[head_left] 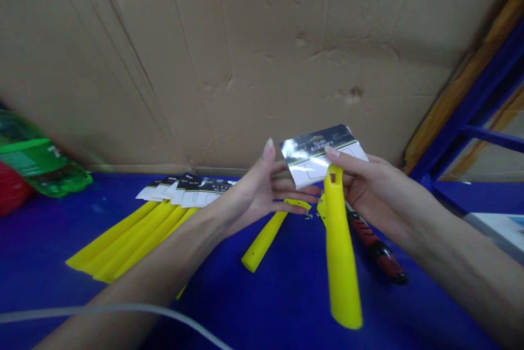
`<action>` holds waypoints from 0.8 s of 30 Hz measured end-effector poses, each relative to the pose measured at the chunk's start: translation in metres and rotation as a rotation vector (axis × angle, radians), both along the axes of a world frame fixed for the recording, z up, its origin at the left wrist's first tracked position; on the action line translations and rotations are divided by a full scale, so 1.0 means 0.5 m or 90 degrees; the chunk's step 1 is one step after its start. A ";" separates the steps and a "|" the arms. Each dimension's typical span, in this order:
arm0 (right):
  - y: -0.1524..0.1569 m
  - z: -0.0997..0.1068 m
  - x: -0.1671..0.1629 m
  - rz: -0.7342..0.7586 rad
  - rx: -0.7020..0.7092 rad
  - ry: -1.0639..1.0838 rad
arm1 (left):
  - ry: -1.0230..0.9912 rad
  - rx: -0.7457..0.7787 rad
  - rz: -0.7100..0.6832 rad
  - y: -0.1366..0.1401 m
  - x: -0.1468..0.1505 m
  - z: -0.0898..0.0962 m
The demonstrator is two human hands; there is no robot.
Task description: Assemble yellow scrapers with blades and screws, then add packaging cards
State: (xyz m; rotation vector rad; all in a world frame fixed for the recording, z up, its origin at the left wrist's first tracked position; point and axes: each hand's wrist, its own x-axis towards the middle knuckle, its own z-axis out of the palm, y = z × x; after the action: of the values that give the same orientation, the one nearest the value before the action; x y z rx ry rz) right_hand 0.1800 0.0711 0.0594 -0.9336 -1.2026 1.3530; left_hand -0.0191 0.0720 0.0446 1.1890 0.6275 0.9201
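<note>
My right hand (370, 181) pinches a printed black-and-white card (313, 167) at the top of a yellow plastic handle (343, 262), its thumb on the card. The handle hangs down toward me, with a slot near its upper end. My left hand (264, 191) is open, its fingers stretched out beside and partly behind the card. Below those fingers a second yellow handle (264, 243) lies on the blue table. Small metal parts (309, 217) lie near its far end. Another yellow piece (321, 209) is mostly hidden behind the held handle.
Several yellow handles with cards (135, 238) lie in an overlapping row at left. A red-and-black screwdriver (379, 251) lies at right. A green-labelled bottle (36, 159) stands far left. Cardboard (245, 66) rises behind the table (278, 312). A pale cable (135, 309) crosses the front.
</note>
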 end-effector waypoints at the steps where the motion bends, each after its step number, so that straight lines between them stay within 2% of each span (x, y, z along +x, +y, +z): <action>1: 0.004 -0.001 -0.006 -0.020 0.019 0.006 | 0.012 0.008 -0.006 -0.005 0.003 0.000; 4: 0.018 -0.016 -0.025 -0.030 0.074 0.038 | 0.121 0.064 0.045 -0.017 0.009 -0.001; 8: 0.036 -0.041 -0.034 -0.025 0.046 0.077 | 0.237 0.123 0.080 -0.013 -0.008 0.007; 9: 0.040 -0.045 -0.032 -0.018 0.032 0.070 | 0.272 0.140 0.069 -0.009 -0.018 0.014; 11: 0.048 -0.053 -0.026 0.004 0.004 0.040 | 0.363 0.209 0.103 0.000 -0.042 0.032; 15: 0.065 -0.070 -0.029 0.061 -0.009 -0.029 | 0.603 0.311 0.125 0.007 -0.095 0.080; 19: 0.084 -0.090 -0.074 0.090 -0.014 -0.070 | 0.847 0.391 0.140 0.000 -0.130 0.108; 24: 0.114 -0.111 -0.154 0.094 -0.048 -0.109 | 0.988 0.399 0.166 0.009 -0.160 0.091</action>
State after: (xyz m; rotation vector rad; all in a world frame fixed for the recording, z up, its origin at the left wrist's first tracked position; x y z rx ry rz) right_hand 0.1032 0.1280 0.0039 -1.0489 -1.3809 1.4665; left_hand -0.0991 0.0763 0.0903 2.3846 1.8202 0.1931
